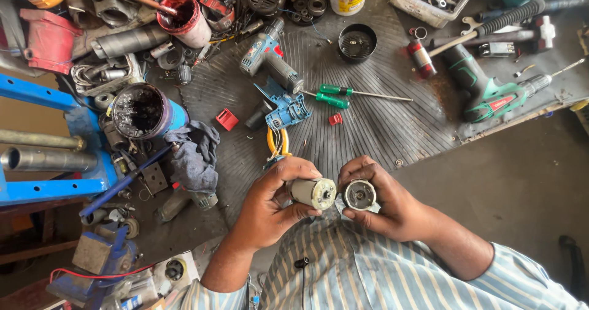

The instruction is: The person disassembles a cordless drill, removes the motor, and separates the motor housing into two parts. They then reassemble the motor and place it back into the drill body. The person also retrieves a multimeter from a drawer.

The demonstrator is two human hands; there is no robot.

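Here, seen from the head camera looking down, a person in a striped shirt works at a cluttered bench. The left hand [273, 202] is wrapped around a small silver cylindrical motor [311, 193], its end facing right. The right hand [383, 202] pinches a round metal motor end piece [359, 195] between thumb and fingers, just beside the motor, nearly touching it. Both sit close to the chest, above the edge of a ribbed black mat [368, 126]. On the mat lie a blue drill housing [285, 110], yellow-handled pliers [278, 143], green screwdrivers [334, 95] and a green cordless drill [491, 95].
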